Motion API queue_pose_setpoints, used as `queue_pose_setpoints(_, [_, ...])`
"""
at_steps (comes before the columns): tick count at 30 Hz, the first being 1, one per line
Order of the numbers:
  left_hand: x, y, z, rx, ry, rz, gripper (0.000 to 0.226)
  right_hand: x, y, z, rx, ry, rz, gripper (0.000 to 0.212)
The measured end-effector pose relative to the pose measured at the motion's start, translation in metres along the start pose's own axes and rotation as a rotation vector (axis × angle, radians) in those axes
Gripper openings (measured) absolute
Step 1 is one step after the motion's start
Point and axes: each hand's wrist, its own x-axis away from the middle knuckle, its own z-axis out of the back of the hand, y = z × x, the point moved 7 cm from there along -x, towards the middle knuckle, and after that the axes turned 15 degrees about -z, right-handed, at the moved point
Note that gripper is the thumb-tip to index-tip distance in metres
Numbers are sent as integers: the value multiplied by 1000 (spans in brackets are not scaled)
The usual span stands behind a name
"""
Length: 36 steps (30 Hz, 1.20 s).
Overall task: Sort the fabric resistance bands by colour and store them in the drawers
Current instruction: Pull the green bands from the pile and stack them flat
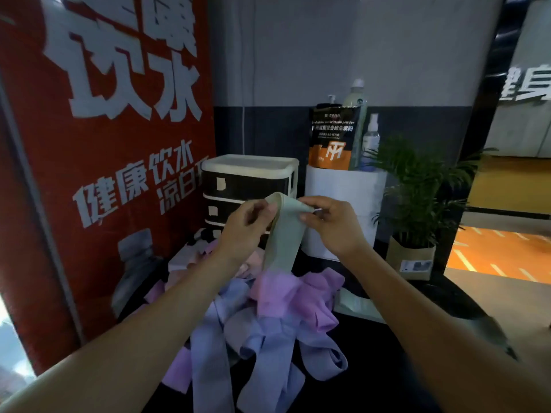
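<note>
A pale green fabric band (284, 236) hangs in the air in front of the drawer unit (250, 186). My left hand (244, 228) pinches its top left edge and my right hand (331, 225) pinches its top right edge. Its lower end reaches down to a heap of bands on the dark table: purple ones (298, 293), blue ones (268, 347) and pink ones (250, 263) further back. The drawer unit is cream with dark drawer fronts, all closed as far as I can see; my hands hide part of the lower drawers.
A big red poster (104, 144) stands close on the left. A white box (346, 204) carrying a supplement pouch (334, 135) and bottles sits right of the drawers. A potted plant (414, 204) stands at the right. A pale green item (357, 305) lies on the table beside the heap.
</note>
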Motion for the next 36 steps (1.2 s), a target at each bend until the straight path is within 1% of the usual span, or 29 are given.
queue_pose_setpoints(3, [1, 14, -5, 163, 26, 56, 33, 12, -16, 8, -25, -10, 38, 40])
queue_pose_setpoints(4, [0, 18, -6, 203, 38, 63, 32, 16, -23, 9, -5, -21, 56, 42])
queue_pose_setpoints(6, [-2, 30, -4, 240, 65, 39, 18, 23, -35, 10, -7, -51, 69, 44])
queue_pose_setpoints(7, [-3, 36, -3, 240, 68, 4, 12, 25, -40, 11, -46, -66, 58, 44])
queue_pose_setpoints(9, [-4, 52, 2, 192, 66, -81, 9, 27, -47, 14, -95, -81, 39, 44])
queue_pose_setpoints(11, [-5, 66, 6, 119, 77, -141, 11, 30, -52, 14, -39, -91, 23, 44])
queue_pose_setpoints(13, [-7, 72, 9, 61, 93, -159, 14, 34, -54, 12, 11, -116, -2, 43])
queue_pose_setpoints(15, [-10, 76, 8, 1, 70, -169, 18, 39, -56, 10, 6, -131, -20, 38])
queue_pose_setpoints(17, [-11, 80, 5, -56, 18, -177, 22, 43, -57, 8, -63, -152, -59, 29])
queue_pose_setpoints(20, [-12, 95, 3, -132, -11, -233, 22, 50, -53, 4, -207, -246, -182, 17])
queue_pose_setpoints(22, [-13, 104, -2, -156, -45, -271, 21, 54, -51, 1, -204, -284, -200, 14])
queue_pose_setpoints(26, [-9, 110, -13, -177, -114, -258, 24, 60, -52, 1, -95, -241, -156, 10])
queue_pose_setpoints(28, [-8, 109, -12, -138, -84, -235, 21, 60, -50, 4, -71, -229, -141, 23])
queue_pose_setpoints(29, [-8, 108, -10, -96, -53, -210, 19, 62, -48, 6, -59, -233, -145, 25])
queue_pose_setpoints(32, [-10, 103, -5, 55, 21, -124, 16, 69, -35, 9, 19, -248, -182, 16])
queue_pose_setpoints(35, [-8, 102, -10, 85, 17, -101, 17, 74, -22, 15, 77, -229, -200, 4])
queue_pose_setpoints(36, [-7, 100, -12, 83, 8, -89, 18, 74, -20, 19, 73, -218, -201, 3])
